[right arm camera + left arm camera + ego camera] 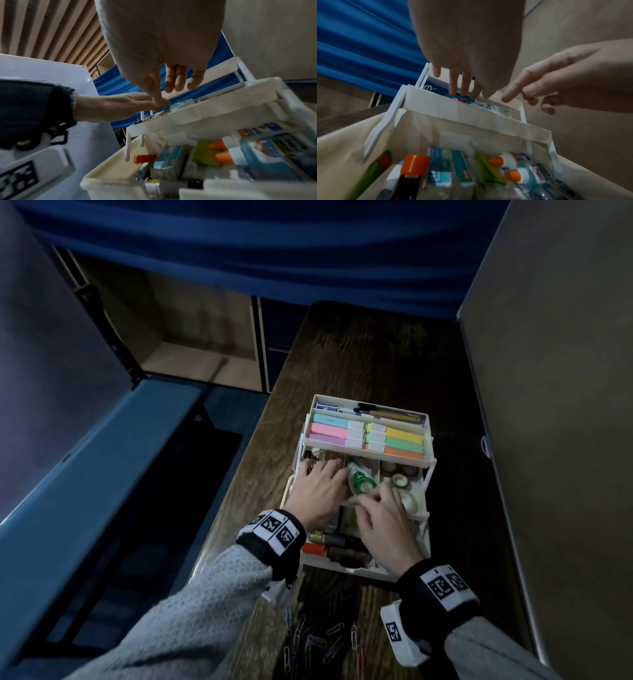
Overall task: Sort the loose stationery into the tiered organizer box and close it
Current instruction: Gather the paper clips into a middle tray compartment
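The white tiered organizer box [376, 455] stands open on the wooden table [359, 354], with pastel highlighters [335, 431] in an upper tray. My left hand [318, 487] reaches into the middle tier's left side beside the binder clips [311, 455], fingers straight [453, 86] over coloured paper clips [462, 101]. My right hand [383, 518] hovers at the middle tier's front wall [205, 116], fingers relaxed [171, 83], next to the green correction tape [359, 481]. Tape rolls [400, 477] fill the right compartment. Glue bottles [505, 159] lie in the bottom tier.
Several loose paper clips [318, 642] lie on the table in front of the box, between my forearms. A grey partition [548, 371] stands along the table's right edge. A blue surface [102, 474] lies off the left edge, a blue curtain [274, 251] behind.
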### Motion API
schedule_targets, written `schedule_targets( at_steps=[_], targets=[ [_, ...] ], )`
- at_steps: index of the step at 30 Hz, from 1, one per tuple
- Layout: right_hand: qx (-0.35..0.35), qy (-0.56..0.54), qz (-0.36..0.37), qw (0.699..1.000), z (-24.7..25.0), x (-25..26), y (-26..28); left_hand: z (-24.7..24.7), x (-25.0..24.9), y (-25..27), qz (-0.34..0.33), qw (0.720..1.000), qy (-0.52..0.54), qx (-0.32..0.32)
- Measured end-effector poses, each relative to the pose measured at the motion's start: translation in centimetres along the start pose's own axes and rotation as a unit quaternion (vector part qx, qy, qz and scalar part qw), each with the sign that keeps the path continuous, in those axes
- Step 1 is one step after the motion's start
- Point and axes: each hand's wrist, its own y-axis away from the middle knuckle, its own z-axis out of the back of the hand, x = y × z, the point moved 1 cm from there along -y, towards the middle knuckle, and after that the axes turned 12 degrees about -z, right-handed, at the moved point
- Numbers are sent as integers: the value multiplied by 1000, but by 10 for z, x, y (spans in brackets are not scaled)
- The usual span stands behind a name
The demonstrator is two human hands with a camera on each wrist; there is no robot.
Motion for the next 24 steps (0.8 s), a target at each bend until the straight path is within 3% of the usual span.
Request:
schedule_targets(
  at_steps=[3, 7, 9, 13, 15, 18, 24],
  targets=[
    [4, -17, -14, 1000, 4, -11, 22, -1, 5, -5, 3, 1000, -17, 22],
    [-2, -54, -24, 998, 6, -30, 55, 8, 7, -2, -10, 1000, -20, -9],
    [17, -71, -18, 997, 2, -41, 74, 14, 4, 10, -10, 998, 8, -56],
    [132, -42, -45, 989, -25, -69, 115, 24, -8, 65, -7, 983, 62, -173],
    [200, -23, -78, 976, -42, -82, 132, 17, -13, 105, 13, 977, 98, -189],
    [272, 17, -89, 958, -63, -88, 143, -7, -24, 168, 56, 975, 171, -133],
    [274, 74, -86, 955, -101, -46, 124, -62, -50, 241, 182, 941, 256, 125]
  ],
)
